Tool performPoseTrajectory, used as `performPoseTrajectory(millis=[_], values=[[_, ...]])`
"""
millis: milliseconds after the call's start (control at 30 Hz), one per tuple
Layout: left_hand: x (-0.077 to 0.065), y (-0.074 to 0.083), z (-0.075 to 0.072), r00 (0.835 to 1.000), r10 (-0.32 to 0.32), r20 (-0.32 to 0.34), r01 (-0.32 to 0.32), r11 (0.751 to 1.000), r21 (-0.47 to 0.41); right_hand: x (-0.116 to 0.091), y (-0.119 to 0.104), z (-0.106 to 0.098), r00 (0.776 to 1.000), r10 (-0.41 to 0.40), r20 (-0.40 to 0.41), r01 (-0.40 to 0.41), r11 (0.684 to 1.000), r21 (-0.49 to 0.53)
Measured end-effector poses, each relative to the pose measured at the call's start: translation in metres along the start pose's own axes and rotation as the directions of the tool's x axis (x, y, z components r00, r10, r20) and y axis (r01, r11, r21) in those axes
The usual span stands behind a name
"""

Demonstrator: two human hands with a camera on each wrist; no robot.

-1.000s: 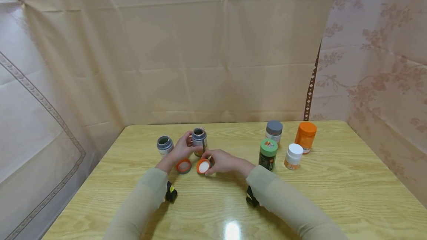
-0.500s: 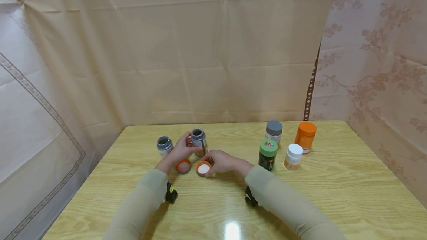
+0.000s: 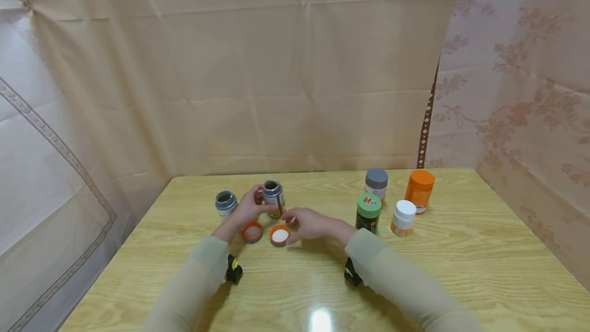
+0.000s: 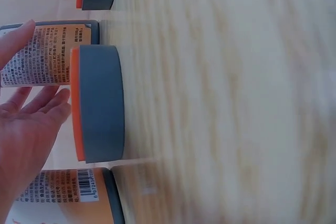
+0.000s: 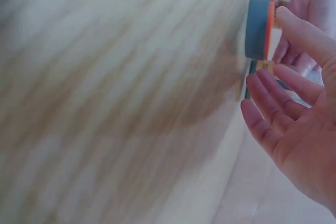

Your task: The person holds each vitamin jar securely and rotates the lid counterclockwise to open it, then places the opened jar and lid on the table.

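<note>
Jar (image 3: 275,201) location?
Upright on the table (image 3: 484,250), near the far edge, toward the left. Mouth uncovered.

Holding it?
Left hand (image 3: 250,209). Thumb and fingers wrapped around its side.

Right hand (image 3: 312,223)?
Fingers apart, loosely bent, no grip. Thumb just beside a lid (image 3: 279,235); can't tell if touching.

Lids?
2 on the table, orange rims up, on the near-edge side of the held jar. Other lid (image 3: 252,232) sits just beside, closer to the left edge.

2nd jar (image 3: 226,201)?
Also uncovered, upright, nearer the left edge. Base hidden by the left arm.

Far right corner?
4 capped: grey-capped jar (image 3: 376,183) nearest the far edge, orange jar (image 3: 419,192) nearest the right edge, green-capped jar (image 3: 368,211) and white jar (image 3: 403,218) closer to the near edge.
</note>
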State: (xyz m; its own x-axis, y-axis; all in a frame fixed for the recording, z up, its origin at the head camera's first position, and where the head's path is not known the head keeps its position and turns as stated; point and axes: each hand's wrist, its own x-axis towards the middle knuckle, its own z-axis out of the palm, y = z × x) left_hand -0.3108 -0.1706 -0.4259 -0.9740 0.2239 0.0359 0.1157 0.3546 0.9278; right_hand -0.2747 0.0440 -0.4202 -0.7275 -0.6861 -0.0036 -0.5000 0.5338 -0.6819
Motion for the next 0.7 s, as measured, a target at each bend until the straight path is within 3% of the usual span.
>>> performPoseTrajectory(millis=[400,700], values=[[-0.016,0.018,-0.004,0.998,0.032,-0.051,-0.029,0.998,0.059,-0.038,-0.013,-0.027,0.998,0.011,0.058,-0.01,1.0,-0.01],[-0.03,0.032,-0.01,0.992,0.096,-0.077,-0.086,0.989,0.124,-0.069,-0.014,-0.048,0.999,-0.027,0.034,0.027,0.999,-0.022]])
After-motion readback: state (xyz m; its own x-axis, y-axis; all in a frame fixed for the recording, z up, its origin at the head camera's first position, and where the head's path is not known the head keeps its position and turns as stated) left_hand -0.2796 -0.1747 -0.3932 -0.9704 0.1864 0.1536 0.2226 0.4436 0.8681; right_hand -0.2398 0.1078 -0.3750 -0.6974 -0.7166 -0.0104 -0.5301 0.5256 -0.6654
